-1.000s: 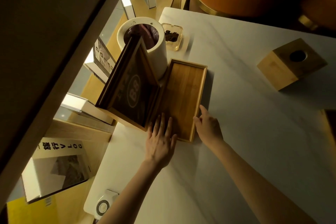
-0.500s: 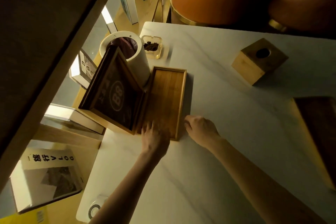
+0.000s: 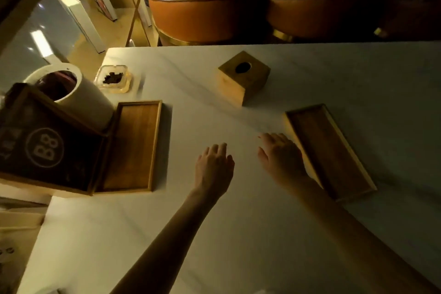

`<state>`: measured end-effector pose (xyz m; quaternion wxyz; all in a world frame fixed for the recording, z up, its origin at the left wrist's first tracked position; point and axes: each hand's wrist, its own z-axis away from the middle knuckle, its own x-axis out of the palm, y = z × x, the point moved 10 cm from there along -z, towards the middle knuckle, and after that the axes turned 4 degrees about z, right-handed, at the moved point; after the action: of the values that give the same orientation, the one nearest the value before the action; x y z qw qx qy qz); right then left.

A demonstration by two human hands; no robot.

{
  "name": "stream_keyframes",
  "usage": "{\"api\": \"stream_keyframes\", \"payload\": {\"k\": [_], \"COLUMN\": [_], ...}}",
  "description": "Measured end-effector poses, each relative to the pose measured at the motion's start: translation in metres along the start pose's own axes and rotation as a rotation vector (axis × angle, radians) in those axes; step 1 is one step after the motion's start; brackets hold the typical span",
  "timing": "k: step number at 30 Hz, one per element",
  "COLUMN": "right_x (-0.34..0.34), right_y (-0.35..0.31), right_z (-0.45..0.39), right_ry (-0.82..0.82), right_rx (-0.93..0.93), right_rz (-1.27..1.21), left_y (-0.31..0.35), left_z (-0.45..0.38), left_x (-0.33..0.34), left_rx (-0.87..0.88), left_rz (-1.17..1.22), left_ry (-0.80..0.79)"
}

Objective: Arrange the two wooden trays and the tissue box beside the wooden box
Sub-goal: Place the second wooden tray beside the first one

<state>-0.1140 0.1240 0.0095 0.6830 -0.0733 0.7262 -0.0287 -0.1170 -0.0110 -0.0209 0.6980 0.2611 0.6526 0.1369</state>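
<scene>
Approx. a third done, judging by layout: one shallow rectangular wooden tray [image 3: 133, 145] sits touching the dark wooden box w/ "B8" printed in a circle [image 3: 47, 145], table's left edge. Left to do: 2nd wooden tray [image 3: 329, 150] lies angled at right, well apart from the box; cube-shaped wooden tissue box w/ round hole on top [image 3: 243, 77] sits mid-table, farther back.

Left hand [image 3: 213, 167] hovers empty, fingers loosely spread, between the trays. Right hand [image 3: 280, 157] also empty, fingers relaxed, right at the 2nd tray's near long edge; contact unclear.

Count: 2 trays, 1 tissue box, 1 wooden box, 2 hands, 1 white cylindrical bin [image 3: 83, 100], 1 glass ashtray [image 3: 113, 79].
</scene>
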Motion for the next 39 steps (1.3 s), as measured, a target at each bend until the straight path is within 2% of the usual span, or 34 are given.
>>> {"api": "stream_keyframes", "payload": {"k": [8, 13, 19, 24, 30, 33, 37, 39], "right_x": [0.004, 0.028, 0.056, 0.066, 0.064, 0.063, 0.055, 0.048], "right_y": [0.149, 0.213, 0.276, 0.292, 0.306, 0.305, 0.302, 0.298], "right_z": [0.027, 0.039, 0.055, 0.068, 0.064, 0.062, 0.062, 0.061], "right_ry": [-0.047, -0.128, -0.198, -0.204, -0.172, -0.172, -0.149, -0.123], "right_rx": [0.182, 0.189, 0.335, 0.389, 0.439, 0.44, 0.456, 0.443], "right_rz": [-0.073, 0.001, -0.022, -0.103, -0.258, -0.26, -0.249, -0.249], "left_y": [0.091, 0.114, 0.134, 0.139, 0.142, 0.145, 0.144, 0.141], "left_z": [-0.013, -0.016, -0.014, -0.006, -0.01, -0.014, -0.015, -0.013], "left_x": [0.093, 0.145, 0.193, 0.219, 0.211, 0.207, 0.198, 0.19], "left_rx": [0.04, 0.008, -0.035, -0.106, -0.106, -0.151, -0.248, -0.266], "left_rz": [-0.068, -0.126, -0.158, -0.101, -0.003, 0.096, 0.343, 0.378], "left_ry": [-0.063, -0.153, -0.253, -0.312, -0.239, -0.22, -0.201, -0.189]}}
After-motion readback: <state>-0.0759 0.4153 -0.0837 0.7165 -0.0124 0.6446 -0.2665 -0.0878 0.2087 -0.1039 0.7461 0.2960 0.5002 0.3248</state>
